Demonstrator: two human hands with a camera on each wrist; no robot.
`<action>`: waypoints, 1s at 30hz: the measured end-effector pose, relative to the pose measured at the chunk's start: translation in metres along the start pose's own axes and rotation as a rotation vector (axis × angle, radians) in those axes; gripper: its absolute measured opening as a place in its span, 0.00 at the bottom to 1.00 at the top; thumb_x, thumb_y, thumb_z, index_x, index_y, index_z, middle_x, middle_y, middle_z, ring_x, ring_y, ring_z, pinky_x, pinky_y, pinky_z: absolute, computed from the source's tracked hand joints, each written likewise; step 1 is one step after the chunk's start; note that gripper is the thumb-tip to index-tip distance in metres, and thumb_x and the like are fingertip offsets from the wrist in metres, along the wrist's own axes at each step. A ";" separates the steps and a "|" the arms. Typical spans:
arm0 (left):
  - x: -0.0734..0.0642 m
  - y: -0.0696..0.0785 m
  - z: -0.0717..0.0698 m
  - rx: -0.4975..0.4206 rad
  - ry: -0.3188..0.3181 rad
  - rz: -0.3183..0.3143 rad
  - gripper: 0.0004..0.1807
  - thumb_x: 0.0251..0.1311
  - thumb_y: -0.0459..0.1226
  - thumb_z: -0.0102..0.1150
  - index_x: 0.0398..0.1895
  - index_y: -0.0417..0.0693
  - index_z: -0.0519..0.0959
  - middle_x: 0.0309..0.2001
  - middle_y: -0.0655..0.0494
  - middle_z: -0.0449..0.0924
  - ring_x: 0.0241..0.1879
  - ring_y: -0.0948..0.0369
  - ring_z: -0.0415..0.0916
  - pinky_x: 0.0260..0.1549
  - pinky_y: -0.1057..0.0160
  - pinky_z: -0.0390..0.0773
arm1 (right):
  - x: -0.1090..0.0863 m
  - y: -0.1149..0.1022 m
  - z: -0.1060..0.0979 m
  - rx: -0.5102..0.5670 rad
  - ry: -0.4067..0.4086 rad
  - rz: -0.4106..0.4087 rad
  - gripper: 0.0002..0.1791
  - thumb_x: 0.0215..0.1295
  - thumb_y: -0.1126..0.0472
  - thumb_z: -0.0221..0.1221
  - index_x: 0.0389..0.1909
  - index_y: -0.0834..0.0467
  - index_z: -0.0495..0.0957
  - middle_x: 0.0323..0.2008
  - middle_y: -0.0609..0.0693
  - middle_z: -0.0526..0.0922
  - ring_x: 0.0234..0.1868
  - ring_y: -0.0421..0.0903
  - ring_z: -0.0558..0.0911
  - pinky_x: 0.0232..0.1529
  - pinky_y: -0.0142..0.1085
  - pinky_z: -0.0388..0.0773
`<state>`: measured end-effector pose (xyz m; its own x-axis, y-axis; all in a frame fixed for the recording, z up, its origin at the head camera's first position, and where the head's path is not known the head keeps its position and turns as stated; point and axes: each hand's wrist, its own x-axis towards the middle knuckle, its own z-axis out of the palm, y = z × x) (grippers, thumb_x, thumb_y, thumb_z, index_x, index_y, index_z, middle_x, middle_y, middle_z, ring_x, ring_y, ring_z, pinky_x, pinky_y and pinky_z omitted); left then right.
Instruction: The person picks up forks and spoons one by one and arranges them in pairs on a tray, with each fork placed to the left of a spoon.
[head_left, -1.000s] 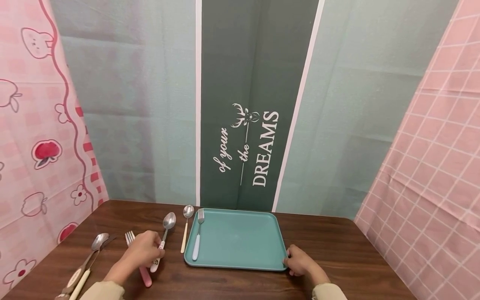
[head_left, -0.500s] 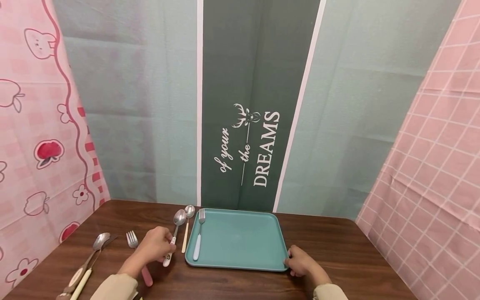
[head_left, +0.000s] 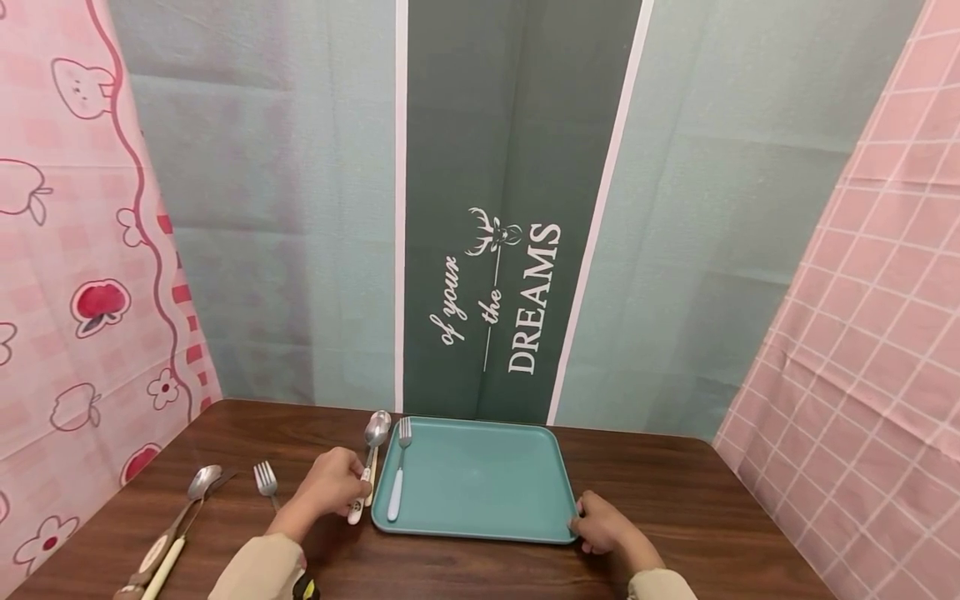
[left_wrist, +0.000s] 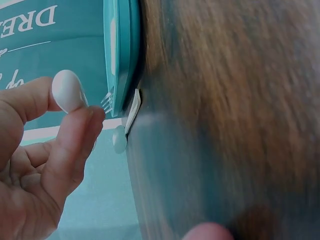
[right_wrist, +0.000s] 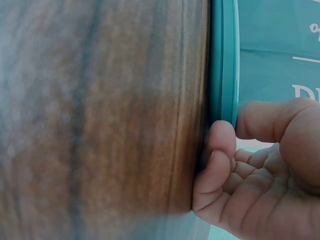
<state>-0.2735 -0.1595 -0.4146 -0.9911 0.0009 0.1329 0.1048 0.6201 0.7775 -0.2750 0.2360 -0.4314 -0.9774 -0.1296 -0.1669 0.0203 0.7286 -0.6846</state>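
My left hand point(head_left: 333, 483) pinches a spoon point(head_left: 376, 432) by its white patterned handle, and the spoon is above the table. In the left wrist view the rounded handle end point(left_wrist: 67, 91) sits between thumb and fingers. Behind it, partly covered, lies a cream-handled spoon point(left_wrist: 132, 115) beside the teal tray point(head_left: 480, 479). A fork point(head_left: 396, 493) with a pale handle lies along the tray's left side. My right hand point(head_left: 597, 523) grips the tray's front right corner; the right wrist view shows thumb and fingers on either side of its rim point(right_wrist: 227, 65).
A fork point(head_left: 266, 478) lies left of my left arm, which hides its handle. Farther left are a brown-handled spoon point(head_left: 155, 554) and a utensil with a yellowish handle point(head_left: 165, 568). Fabric backdrops point(head_left: 300, 250) stand behind the wooden table point(head_left: 660, 483) and at both sides.
My left hand has carried the white-handled spoon rightward, from beside the pink-handled fork to the cream-handled spoon, which it now overlaps. The right hand stays at the tray corner.
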 end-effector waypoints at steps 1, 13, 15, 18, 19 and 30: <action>0.000 0.000 0.000 0.000 -0.002 0.003 0.06 0.40 0.25 0.62 0.22 0.34 0.74 0.19 0.50 0.70 0.13 0.59 0.73 0.11 0.62 0.76 | 0.000 0.000 0.000 0.001 -0.001 0.000 0.07 0.60 0.72 0.53 0.30 0.64 0.63 0.21 0.56 0.68 0.15 0.43 0.69 0.18 0.31 0.67; 0.007 0.007 0.008 0.031 -0.007 0.007 0.08 0.41 0.27 0.64 0.20 0.37 0.73 0.18 0.50 0.68 0.11 0.60 0.71 0.11 0.63 0.75 | -0.001 0.000 0.001 0.006 0.007 0.004 0.07 0.60 0.72 0.53 0.29 0.64 0.63 0.20 0.55 0.68 0.15 0.43 0.69 0.18 0.31 0.67; 0.007 0.009 0.009 0.035 -0.009 0.011 0.07 0.41 0.26 0.63 0.19 0.38 0.73 0.18 0.50 0.68 0.11 0.60 0.71 0.11 0.64 0.75 | -0.001 0.000 0.001 0.005 0.009 0.006 0.07 0.60 0.72 0.53 0.29 0.64 0.63 0.20 0.55 0.68 0.15 0.42 0.69 0.18 0.31 0.67; 0.008 0.013 0.012 0.047 -0.010 0.016 0.07 0.42 0.26 0.63 0.19 0.38 0.73 0.18 0.51 0.68 0.11 0.61 0.71 0.11 0.64 0.74 | 0.000 0.000 0.001 0.002 0.006 0.009 0.07 0.60 0.72 0.53 0.29 0.64 0.63 0.20 0.55 0.69 0.15 0.42 0.69 0.18 0.31 0.67; 0.008 0.014 0.013 0.049 -0.014 0.015 0.07 0.42 0.26 0.63 0.19 0.38 0.73 0.18 0.51 0.68 0.11 0.61 0.70 0.11 0.64 0.74 | 0.000 0.000 0.001 0.001 0.004 0.009 0.07 0.60 0.72 0.53 0.29 0.64 0.63 0.20 0.55 0.69 0.15 0.42 0.69 0.18 0.31 0.67; 0.013 0.029 0.024 0.070 -0.016 0.073 0.15 0.43 0.26 0.63 0.10 0.43 0.68 0.10 0.56 0.64 0.05 0.65 0.66 0.08 0.67 0.71 | -0.001 0.001 0.000 -0.001 0.005 -0.005 0.07 0.60 0.72 0.53 0.29 0.64 0.63 0.21 0.56 0.68 0.16 0.43 0.70 0.18 0.32 0.67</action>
<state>-0.2858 -0.1222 -0.4052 -0.9823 0.0601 0.1772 0.1711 0.6713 0.7212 -0.2741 0.2372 -0.4321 -0.9787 -0.1294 -0.1597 0.0154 0.7287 -0.6847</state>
